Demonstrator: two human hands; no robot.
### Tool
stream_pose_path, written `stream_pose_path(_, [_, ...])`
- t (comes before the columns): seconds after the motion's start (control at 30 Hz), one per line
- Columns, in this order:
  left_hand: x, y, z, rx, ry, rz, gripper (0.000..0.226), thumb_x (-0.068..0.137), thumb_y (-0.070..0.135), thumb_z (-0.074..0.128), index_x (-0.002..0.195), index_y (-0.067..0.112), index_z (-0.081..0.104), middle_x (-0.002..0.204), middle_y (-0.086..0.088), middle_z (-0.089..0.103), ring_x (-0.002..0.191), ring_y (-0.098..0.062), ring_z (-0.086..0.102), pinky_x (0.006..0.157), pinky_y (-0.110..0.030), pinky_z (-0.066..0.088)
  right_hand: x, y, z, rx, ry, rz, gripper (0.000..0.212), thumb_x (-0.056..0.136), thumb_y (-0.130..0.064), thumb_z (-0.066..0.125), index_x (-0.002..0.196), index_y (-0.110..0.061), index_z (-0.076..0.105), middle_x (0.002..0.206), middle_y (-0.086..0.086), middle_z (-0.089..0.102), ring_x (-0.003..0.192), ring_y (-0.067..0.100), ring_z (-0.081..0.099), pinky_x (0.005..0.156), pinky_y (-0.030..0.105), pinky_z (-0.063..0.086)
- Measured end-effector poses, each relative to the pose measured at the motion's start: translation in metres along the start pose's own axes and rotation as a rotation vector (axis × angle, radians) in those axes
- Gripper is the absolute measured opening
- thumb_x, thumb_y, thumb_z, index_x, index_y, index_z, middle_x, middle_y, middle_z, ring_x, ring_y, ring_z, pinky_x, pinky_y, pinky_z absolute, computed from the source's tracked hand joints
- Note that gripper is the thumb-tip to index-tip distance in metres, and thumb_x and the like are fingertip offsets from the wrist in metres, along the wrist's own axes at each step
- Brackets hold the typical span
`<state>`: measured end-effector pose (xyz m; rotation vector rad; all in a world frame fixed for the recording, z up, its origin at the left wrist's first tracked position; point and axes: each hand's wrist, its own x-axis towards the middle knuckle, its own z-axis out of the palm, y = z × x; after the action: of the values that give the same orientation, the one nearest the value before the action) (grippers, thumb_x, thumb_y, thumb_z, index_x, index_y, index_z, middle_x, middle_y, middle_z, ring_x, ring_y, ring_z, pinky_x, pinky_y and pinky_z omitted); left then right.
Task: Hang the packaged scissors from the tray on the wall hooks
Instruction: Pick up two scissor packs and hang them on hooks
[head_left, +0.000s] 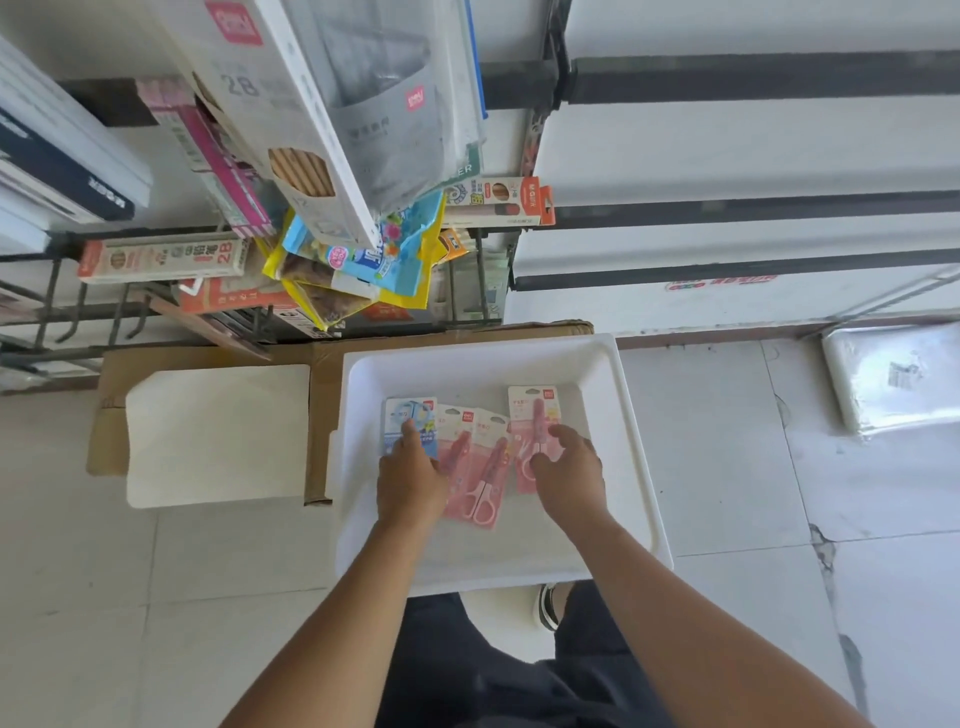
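Observation:
A white tray (631, 431) sits on the floor in front of me, holding several packaged scissors. A blue pack (402, 415) lies at the left, two overlapping pink packs (480, 457) in the middle, and another pink pack (532, 415) at the right. My left hand (410, 480) rests on the blue pack with a finger stretched over it. My right hand (569, 470) lies on the right pink pack, fingers spread and touching it. Neither pack is lifted. Dark wall hooks (78, 312) stick out at the left, partly bare.
Hanging stationery packs (332, 156) crowd the hooks above the tray. A cardboard box (319, 395) with a white lid (218, 434) lies to the left of the tray. A wrapped white bundle (893, 379) is at the right. White wall panels rise behind.

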<state>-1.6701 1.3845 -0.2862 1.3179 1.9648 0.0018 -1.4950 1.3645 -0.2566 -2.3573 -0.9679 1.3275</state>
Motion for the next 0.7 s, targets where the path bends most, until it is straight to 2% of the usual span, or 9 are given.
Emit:
stream_pose_path(0.1, [0.015, 0.001, 0.021, 0.204, -0.04, -0.079, 0.078, 0.099, 0.043, 0.045, 0.157, 0.004, 0.011, 0.154, -0.019, 0.034, 0.138, -0.039, 0.037, 0.109, -0.047, 0.041, 0.022, 0.007, 0.011, -0.094, 0.025, 0.051, 0.059, 0.086, -0.025, 0.057, 0.144, -0.024, 0.047, 0.143, 0.007, 0.053, 0.124, 0.031, 0.055, 0.102, 0.05, 0.049])
stream_pose_path(0.17, [0.022, 0.0, 0.032, 0.305, -0.006, -0.081, 0.072, 0.1, 0.043, 0.04, 0.155, 0.003, 0.016, 0.153, -0.02, 0.031, 0.137, -0.038, 0.034, 0.111, -0.045, 0.034, 0.035, 0.011, 0.017, -0.172, 0.04, 0.072, 0.057, 0.087, -0.026, 0.059, 0.142, -0.019, 0.046, 0.139, 0.009, 0.051, 0.125, 0.032, 0.05, 0.104, 0.047, 0.044])
stream_pose_path(0.3, [0.025, -0.003, 0.041, 0.278, 0.126, 0.002, 0.059, 0.097, 0.049, 0.041, 0.146, 0.015, 0.04, 0.15, -0.017, 0.032, 0.135, -0.036, 0.034, 0.109, -0.045, 0.03, 0.049, 0.011, 0.031, -0.321, 0.053, 0.091, 0.068, 0.082, -0.037, 0.07, 0.14, -0.017, 0.04, 0.134, 0.01, 0.046, 0.125, 0.034, 0.045, 0.101, 0.046, 0.039])
stream_pose_path(0.4, [0.026, -0.011, 0.042, 0.291, 0.097, -0.032, 0.058, 0.097, 0.05, 0.043, 0.148, 0.025, 0.035, 0.155, -0.019, 0.028, 0.137, -0.038, 0.033, 0.109, -0.049, 0.031, 0.05, 0.012, 0.039, -0.36, 0.022, 0.082, 0.075, 0.083, -0.038, 0.071, 0.145, -0.021, 0.032, 0.132, 0.011, 0.044, 0.126, 0.034, 0.042, 0.099, 0.047, 0.038])
stream_pose_path(0.47, [0.028, -0.014, 0.041, 0.239, 0.093, -0.045, 0.059, 0.096, 0.044, 0.05, 0.149, 0.027, 0.032, 0.149, -0.017, 0.036, 0.132, -0.037, 0.039, 0.105, -0.048, 0.035, 0.052, 0.011, 0.04, -0.323, 0.005, 0.104, 0.079, 0.082, -0.037, 0.072, 0.146, -0.023, 0.028, 0.133, 0.012, 0.041, 0.127, 0.035, 0.04, 0.099, 0.05, 0.039])
stream_pose_path(0.57, [0.032, -0.011, 0.035, 0.032, 0.133, -0.061, 0.07, 0.087, 0.032, 0.069, 0.147, 0.026, 0.034, 0.133, -0.014, 0.052, 0.121, -0.035, 0.051, 0.097, -0.047, 0.04, 0.056, 0.009, 0.037, -0.253, -0.015, 0.172, 0.094, 0.079, -0.033, 0.075, 0.152, -0.024, 0.018, 0.138, 0.016, 0.038, 0.133, 0.037, 0.035, 0.104, 0.052, 0.039])
stream_pose_path(0.63, [0.037, -0.01, 0.033, -0.146, 0.107, -0.156, 0.084, 0.079, 0.023, 0.078, 0.147, 0.028, 0.029, 0.128, -0.013, 0.057, 0.117, -0.036, 0.056, 0.094, -0.047, 0.042, 0.055, 0.008, 0.032, -0.253, -0.018, 0.178, 0.101, 0.08, -0.029, 0.075, 0.156, -0.022, 0.01, 0.14, 0.018, 0.041, 0.134, 0.038, 0.035, 0.105, 0.051, 0.038])
stream_pose_path(0.7, [0.039, -0.011, 0.032, -0.264, 0.047, -0.262, 0.087, 0.073, 0.017, 0.082, 0.142, 0.031, 0.032, 0.121, -0.01, 0.062, 0.109, -0.034, 0.062, 0.09, -0.045, 0.046, 0.05, 0.009, 0.028, -0.282, 0.001, 0.151, 0.1, 0.08, -0.028, 0.073, 0.157, -0.019, 0.009, 0.136, 0.016, 0.05, 0.131, 0.038, 0.04, 0.106, 0.05, 0.037])
